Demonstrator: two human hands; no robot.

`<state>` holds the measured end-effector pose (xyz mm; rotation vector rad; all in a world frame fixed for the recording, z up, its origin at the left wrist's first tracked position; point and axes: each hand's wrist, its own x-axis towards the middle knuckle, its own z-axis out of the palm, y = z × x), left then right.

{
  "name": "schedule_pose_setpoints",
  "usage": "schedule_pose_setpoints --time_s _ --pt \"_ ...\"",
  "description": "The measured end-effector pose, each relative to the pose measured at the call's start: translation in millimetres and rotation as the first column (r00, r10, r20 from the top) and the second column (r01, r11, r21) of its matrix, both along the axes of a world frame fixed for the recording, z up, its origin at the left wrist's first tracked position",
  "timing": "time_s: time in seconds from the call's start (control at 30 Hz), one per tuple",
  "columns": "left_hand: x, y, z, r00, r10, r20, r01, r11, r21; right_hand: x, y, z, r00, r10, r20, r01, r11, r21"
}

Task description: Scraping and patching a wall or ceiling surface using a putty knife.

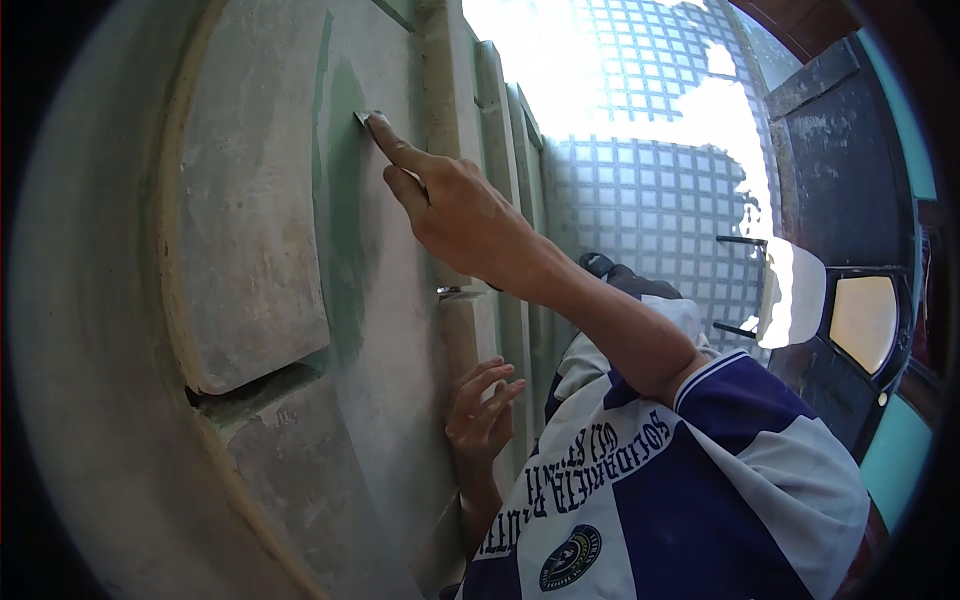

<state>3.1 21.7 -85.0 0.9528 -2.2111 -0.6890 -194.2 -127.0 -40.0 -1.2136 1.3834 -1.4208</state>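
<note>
My right hand (430, 200) is closed on a small metal scraper blade (362, 119), index finger stretched along it, at a strip of green filler (343, 200) on a pale, patchy panel (385, 370). A raised grey board (250, 190) borders the strip on the left, with a dark gap at its lower end. Lower down, my left hand (480, 410) is open with curved fingers apart, beside the panel's right part, holding nothing visible.
Raised rails (495, 140) run along the panel's right. Beyond them are a sunlit tiled floor (650, 180), my dark shoe (597, 264), a pale chair (795, 290) and dark boards (830, 150) at the far right.
</note>
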Motion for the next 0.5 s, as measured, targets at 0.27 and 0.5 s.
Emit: schedule_pose_setpoints --time_s 0.27,0.5 --pt "6 12 -1 1.0 0.016 -0.015 -0.016 1.0 -0.002 -6 4 7 0.998 0.031 -0.049 -0.028 0.998 0.057" --pt "12 17 5 1.0 0.015 0.003 -0.015 1.0 -0.023 1 32 12 0.991 0.104 -0.078 -0.098 0.992 0.08"
